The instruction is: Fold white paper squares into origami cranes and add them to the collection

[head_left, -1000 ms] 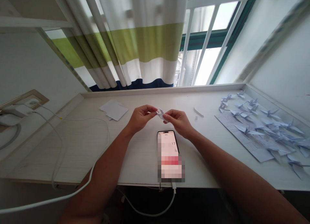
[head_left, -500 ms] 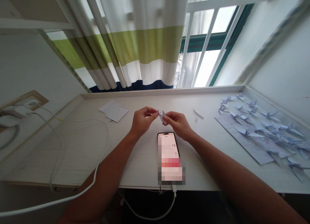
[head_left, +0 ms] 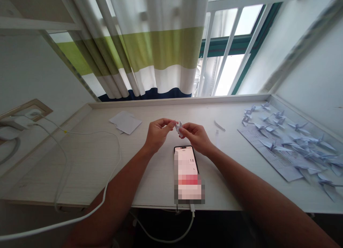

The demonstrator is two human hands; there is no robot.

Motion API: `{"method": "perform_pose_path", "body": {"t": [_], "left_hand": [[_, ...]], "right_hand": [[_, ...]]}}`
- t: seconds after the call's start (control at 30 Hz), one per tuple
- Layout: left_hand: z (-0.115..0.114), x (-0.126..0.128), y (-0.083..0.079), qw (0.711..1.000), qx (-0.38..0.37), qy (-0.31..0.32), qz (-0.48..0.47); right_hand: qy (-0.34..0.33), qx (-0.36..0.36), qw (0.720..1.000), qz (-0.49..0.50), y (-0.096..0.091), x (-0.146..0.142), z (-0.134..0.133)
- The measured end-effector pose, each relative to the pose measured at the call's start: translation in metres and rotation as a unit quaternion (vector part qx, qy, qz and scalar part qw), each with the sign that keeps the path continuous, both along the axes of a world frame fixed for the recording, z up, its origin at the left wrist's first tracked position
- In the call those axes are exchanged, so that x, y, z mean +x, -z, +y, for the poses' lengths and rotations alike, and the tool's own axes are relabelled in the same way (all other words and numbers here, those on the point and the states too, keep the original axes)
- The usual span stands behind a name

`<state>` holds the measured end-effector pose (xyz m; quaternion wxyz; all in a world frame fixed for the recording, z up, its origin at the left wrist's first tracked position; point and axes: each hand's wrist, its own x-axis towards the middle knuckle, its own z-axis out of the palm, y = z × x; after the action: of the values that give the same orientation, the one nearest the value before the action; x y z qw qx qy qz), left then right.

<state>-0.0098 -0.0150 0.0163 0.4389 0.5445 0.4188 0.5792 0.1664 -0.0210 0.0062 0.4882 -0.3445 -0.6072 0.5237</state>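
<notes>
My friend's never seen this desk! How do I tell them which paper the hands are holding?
Find the white desk below the curtain, then the phone near its front edge. Just past the phone's top end, the left hand and right hand pinch a small folded paper between them. Unlike the flat sheets to its left and the paper birds to its right, it alone is held.

At the view's centre, thin, matt paper is seen in the small folded piece (head_left: 179,128); the same dull paper is shown by the folded birds (head_left: 298,126) at three o'clock and the flat sheets (head_left: 130,124) at nine. The desk (head_left: 83,158) is faintly grained, like wood. Smooth, glassy gloss is suggested by the phone (head_left: 187,169) at six, plastic by the cable (head_left: 80,218) at eight, pleated cloth by the curtain (head_left: 166,44) at twelve.
</notes>
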Motion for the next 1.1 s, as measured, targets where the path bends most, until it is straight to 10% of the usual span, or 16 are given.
{"method": "perform_pose_path", "body": {"t": [0.63,1.1], "left_hand": [[-0.001,-0.001,-0.003,0.997,0.018,0.049,-0.060],[-0.007,-0.011,-0.014,0.941,-0.079,0.271,-0.187]], "right_hand": [[-0.042,-0.027,0.998,0.047,-0.005,0.000,-0.003],[-0.199,-0.064,0.974,0.090,-0.009,0.004,-0.005]]}}
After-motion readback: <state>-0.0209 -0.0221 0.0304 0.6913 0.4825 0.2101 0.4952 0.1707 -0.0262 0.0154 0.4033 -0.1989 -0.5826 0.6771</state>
